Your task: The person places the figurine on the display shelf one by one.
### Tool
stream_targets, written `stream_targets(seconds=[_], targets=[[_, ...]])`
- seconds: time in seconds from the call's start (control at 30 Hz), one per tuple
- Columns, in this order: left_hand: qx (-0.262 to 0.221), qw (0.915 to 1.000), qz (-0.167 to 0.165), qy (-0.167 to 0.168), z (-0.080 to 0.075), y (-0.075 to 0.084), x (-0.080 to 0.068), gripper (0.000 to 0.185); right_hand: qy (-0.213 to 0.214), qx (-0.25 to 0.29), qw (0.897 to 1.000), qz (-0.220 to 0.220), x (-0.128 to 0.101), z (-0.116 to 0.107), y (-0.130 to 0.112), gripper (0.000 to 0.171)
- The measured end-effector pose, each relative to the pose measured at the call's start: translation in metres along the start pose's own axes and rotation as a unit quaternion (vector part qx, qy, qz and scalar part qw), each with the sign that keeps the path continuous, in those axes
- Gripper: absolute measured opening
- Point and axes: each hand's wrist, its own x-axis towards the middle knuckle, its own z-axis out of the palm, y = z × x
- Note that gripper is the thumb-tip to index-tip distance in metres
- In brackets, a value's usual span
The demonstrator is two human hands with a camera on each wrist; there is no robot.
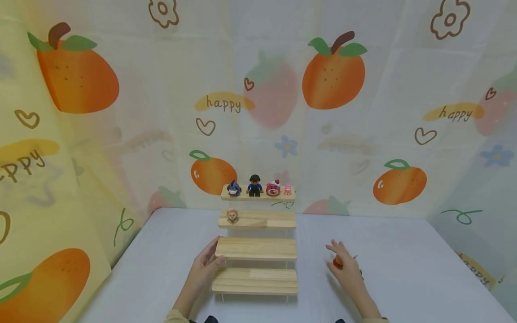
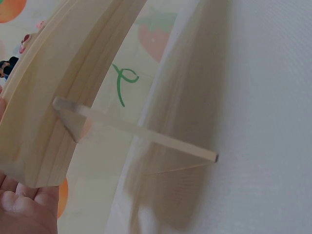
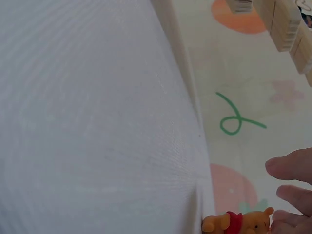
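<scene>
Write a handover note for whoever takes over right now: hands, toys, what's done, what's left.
Left hand rests open against the left end of the wooden step shelf, at its second step from the bottom.
Right hand holds a small yellow bear in a red shirt over the table.
Done: four figures on the top step, one figure on the next.
Left: the bear; the two lower steps are bare.

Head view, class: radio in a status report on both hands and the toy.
Left hand open, steadying shelf. Right hand pinching bear toy on table. Lower two steps bare; nothing in the way.
</scene>
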Motion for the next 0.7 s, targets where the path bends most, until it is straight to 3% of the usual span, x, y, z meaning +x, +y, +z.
stream_targets(seconds=[0.2,0.37,0.47,0.6,0.7], targets=[[0.000,1.0000,-0.004,0.003,0.0000,-0.0008,0.0007,0.066,0.007,-0.048,0.998,-0.026,0.0005,0.0013,0.0019,0.044],[-0.006,1.0000,0.002,-0.004,-0.0022,-0.0007,0.0002,0.067,0.011,-0.038,0.999,0.037,0.0020,-0.0004,-0.0029,0.047],[-0.010,0.9999,0.005,-0.004,-0.0031,-0.0005,-0.0003,0.066,-0.004,-0.052,0.997,0.054,0.0030,-0.0002,-0.0030,0.051],[-0.007,0.9999,0.007,-0.003,-0.0034,-0.0007,-0.0006,0.064,-0.023,-0.107,0.993,0.033,0.0025,0.0002,0.0003,0.051],[-0.002,1.0000,0.004,-0.005,-0.0029,-0.0010,-0.0008,0.065,-0.005,-0.150,0.989,0.002,0.0003,-0.0001,0.0018,0.049]])
